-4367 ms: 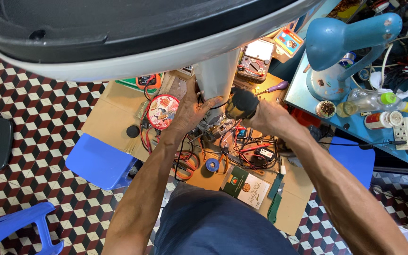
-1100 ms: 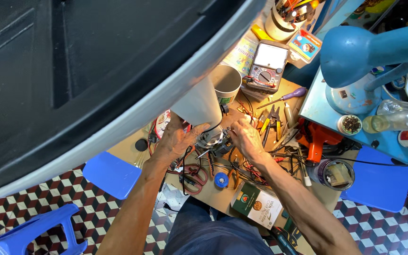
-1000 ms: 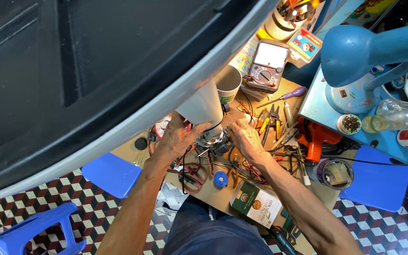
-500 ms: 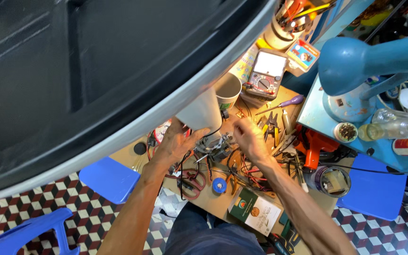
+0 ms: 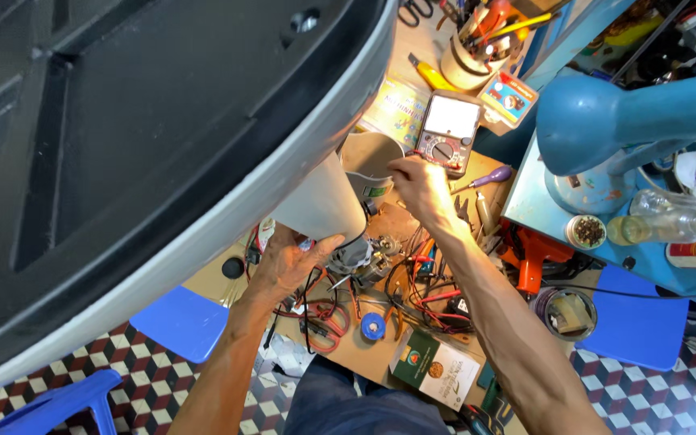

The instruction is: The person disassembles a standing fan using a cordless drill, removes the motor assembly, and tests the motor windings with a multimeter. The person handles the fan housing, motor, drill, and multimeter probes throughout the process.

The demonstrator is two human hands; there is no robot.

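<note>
while the big black and grey housing (image 5: 147,153) fills the upper left of the head view, both hands work below it over a cluttered workbench (image 5: 364,354). the left hand (image 5: 287,262) cups the lower end of the grey cone-shaped neck (image 5: 324,205) that comes down from the housing; thumb and fingers are curled around its rim, pressed against it, palm up. just below the cone sits a small motor assembly (image 5: 360,258), touching or nearly touching the cone's end; cannot tell which. the right hand (image 5: 420,189) reaches forward to the analog multimeter (image 5: 449,133), which lies flat on the bench beyond a grey cup (image 5: 368,157). its fingertips sit at the lower left edge of the meter, by the dial; fingers held together and bent down, whether they pinch the knob cannot be told.

around the hands: red and black test leads (image 5: 324,322) tangled on the bench near the left wrist, a blue tape roll (image 5: 373,326) just beside them, a purple-handled screwdriver (image 5: 485,177) right of the meter, a green booklet (image 5: 435,368) near the bench's front edge. a blue desk lamp (image 5: 606,133) stands at right, blue stools (image 5: 183,322) on the checkered floor (image 5: 138,387).
</note>
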